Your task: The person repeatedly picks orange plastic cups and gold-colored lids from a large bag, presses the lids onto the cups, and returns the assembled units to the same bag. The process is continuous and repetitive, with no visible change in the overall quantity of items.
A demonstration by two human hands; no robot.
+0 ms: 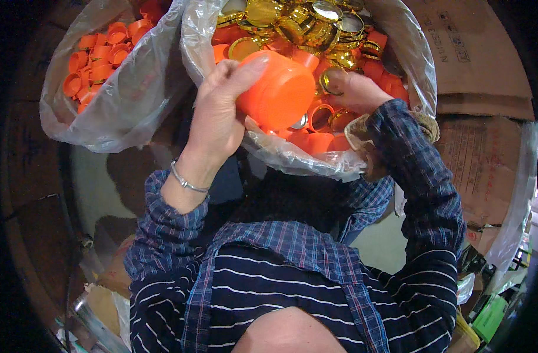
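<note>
My left hand (217, 112) is closed round a large orange plastic cap (280, 94), its thumb along the upper side. The cap is held over an open clear plastic bag (420, 70). To the right of it, my right hand (363, 94) pinches a shiny gold ring-shaped lid (332, 81) between thumb and fingers, a short way from the orange cap. Beneath both hands the bag holds many gold lids (316, 26), heaped at the far side, and orange caps (320, 141) among them. Some of its contents are hidden behind my hands.
A second clear plastic bag (127, 120) with loose orange caps (101, 59) stands at the far left. Brown cardboard boxes (486, 159) line the right side. A green object (489, 317) lies at the lower right. A brown cloth edge (357, 138) hangs near my right wrist.
</note>
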